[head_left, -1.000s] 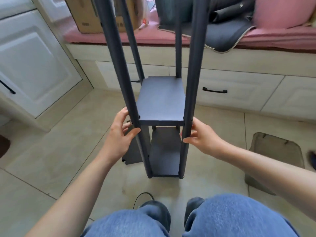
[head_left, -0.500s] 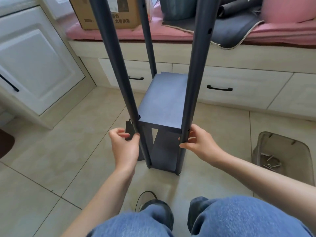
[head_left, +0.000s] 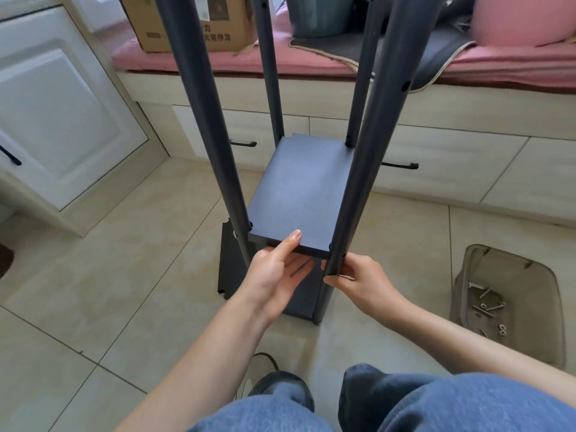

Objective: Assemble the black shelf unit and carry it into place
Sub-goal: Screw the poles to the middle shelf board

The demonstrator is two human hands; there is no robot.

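The black shelf unit stands on the tiled floor in front of me, with several dark upright poles rising past the camera. Its middle shelf board [head_left: 299,194] lies flat between the poles, above a lower board. My left hand [head_left: 277,275] reaches under the board's front edge, thumb resting on top and fingers beneath it. My right hand [head_left: 358,279] grips the front right pole [head_left: 364,169] just below the board. A loose black panel [head_left: 230,263] leans behind the front left pole [head_left: 218,145].
A clear plastic tub [head_left: 511,304] with several screws and washers sits on the floor at the right. A window seat with drawers [head_left: 436,169], a pink cushion and a cardboard box [head_left: 193,23] lies ahead. White cabinet doors [head_left: 62,113] stand left. My knees fill the bottom.
My left hand left the front left pole and moved right to the shelf board's front edge. The right hand stays on the right pole. The view has drawn closer.
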